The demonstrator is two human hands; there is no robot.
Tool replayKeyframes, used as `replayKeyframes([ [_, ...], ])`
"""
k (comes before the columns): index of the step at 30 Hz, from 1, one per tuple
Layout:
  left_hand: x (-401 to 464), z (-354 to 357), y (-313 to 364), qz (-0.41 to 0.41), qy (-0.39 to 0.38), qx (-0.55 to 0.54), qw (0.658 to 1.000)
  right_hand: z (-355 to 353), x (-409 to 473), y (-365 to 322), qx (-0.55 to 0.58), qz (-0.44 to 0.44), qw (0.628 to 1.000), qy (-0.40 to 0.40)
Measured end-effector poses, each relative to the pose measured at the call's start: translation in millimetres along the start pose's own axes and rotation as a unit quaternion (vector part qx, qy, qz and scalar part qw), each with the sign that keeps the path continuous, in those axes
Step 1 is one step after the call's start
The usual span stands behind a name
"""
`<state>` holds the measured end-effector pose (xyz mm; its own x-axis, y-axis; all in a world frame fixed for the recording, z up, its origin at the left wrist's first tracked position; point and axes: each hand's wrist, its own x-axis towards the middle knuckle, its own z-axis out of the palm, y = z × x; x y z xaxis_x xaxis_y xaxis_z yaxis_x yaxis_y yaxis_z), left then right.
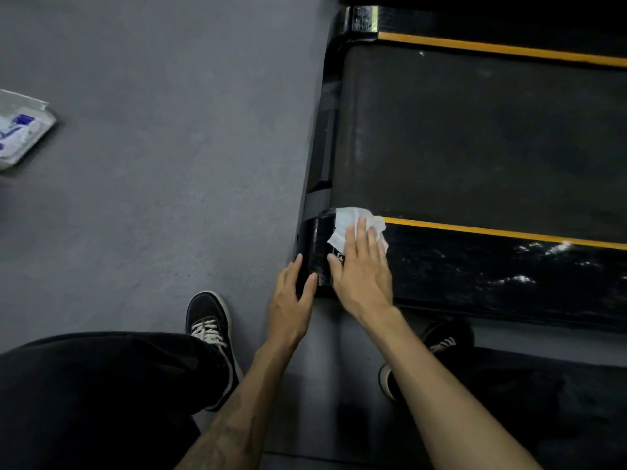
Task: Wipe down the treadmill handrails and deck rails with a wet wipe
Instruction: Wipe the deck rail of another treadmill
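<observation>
The grey, matte floor [152,198] fills the left half of the view. On it, to the right, lies the rear end of a black treadmill deck with a dark, dull running belt [475,137] between two glossy black side rails, each edged by a thin orange stripe. The far rail [509,32] runs along the top of the view; the near deck rail [492,276] runs just in front of the person and shines with wet-looking streaks toward the right. A black rounded end cap [314,252] closes the near rail's rear corner.

The person crouches beside that corner, in black trousers [101,385] and black lace-up shoes with white soles: the left shoe [210,330] on the grey floor, the right shoe [437,344] mostly hidden under the forearm.

The right hand [361,273] lies flat, fingers straight and slightly spread, pressing a crumpled white wet wipe [349,222] onto the near rail where it meets the end cap. The left hand [293,296] rests with relaxed, extended fingers against the outer face of the end cap, holding nothing.

At the far left edge of the floor, well apart from the treadmill, lies a white packet with blue print [20,130].
</observation>
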<state>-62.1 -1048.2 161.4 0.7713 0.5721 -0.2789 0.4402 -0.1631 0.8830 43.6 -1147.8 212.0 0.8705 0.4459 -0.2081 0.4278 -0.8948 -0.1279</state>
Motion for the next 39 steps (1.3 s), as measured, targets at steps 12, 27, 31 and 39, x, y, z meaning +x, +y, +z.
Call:
replayKeyframes([
  [12, 2, -2, -5, 0.018, -0.004, 0.017, 1.0, 7, -22, -3, 0.04, -0.021, 0.999, 0.002],
  [27, 21, 18, 28, 0.024, -0.044, 0.069, 0.996, -7, 30, 10, 0.089, 0.03, 0.995, 0.028],
  [31, 20, 24, 24, 0.02, -0.046, 0.098, 0.994, -7, 33, 7, 0.088, 0.015, 0.995, 0.035],
  [39, 23, 18, 15, 0.04, -0.046, 0.028, 0.998, -7, 53, -13, 0.079, -0.137, 0.987, 0.013],
])
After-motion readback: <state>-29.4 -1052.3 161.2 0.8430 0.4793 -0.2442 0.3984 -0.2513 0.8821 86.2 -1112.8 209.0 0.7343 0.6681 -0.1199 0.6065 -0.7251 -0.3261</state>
